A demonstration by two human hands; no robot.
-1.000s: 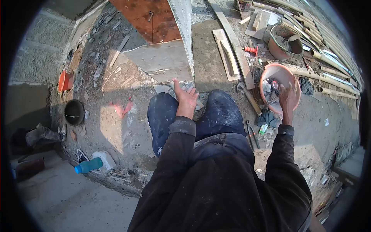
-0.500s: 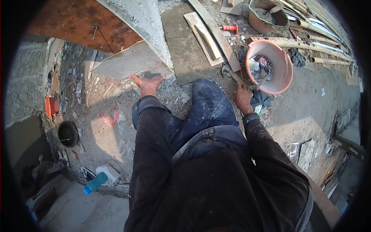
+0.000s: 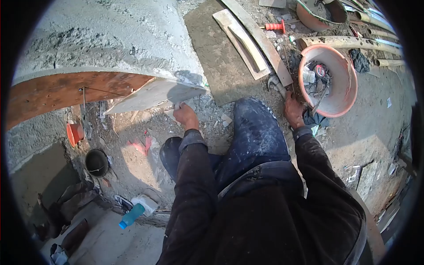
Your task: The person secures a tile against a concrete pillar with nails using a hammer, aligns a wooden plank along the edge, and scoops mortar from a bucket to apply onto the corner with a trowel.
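Note:
My right hand (image 3: 293, 110) is closed around the handle of a hammer (image 3: 274, 83), whose metal head points away from me beside the pink bucket (image 3: 304, 79). My left hand (image 3: 186, 117) is curled closed just below the edge of a pale flat board (image 3: 154, 96); whether anything is inside its fingers is hidden. That board stands at the end of a reddish-brown panel (image 3: 53, 98) beneath a rough concrete mass (image 3: 110, 39). In the bucket lie a tape measure (image 3: 320, 70) and assorted small items.
A wooden float (image 3: 243, 44) and a curved plank (image 3: 260, 39) lie ahead on a mortar-stained sheet (image 3: 205, 53). A red-handled tool (image 3: 274, 27) is beyond them. Bamboo poles (image 3: 344, 43) stretch right. A nail (image 3: 84, 95) sticks out of the panel. Left are a black bowl (image 3: 96, 162) and blue bottle (image 3: 131, 216).
My left hand has gone from spread fingers against the board to a closed shape just below its edge. The view has shifted, showing more concrete. The right hand still grips the hammer.

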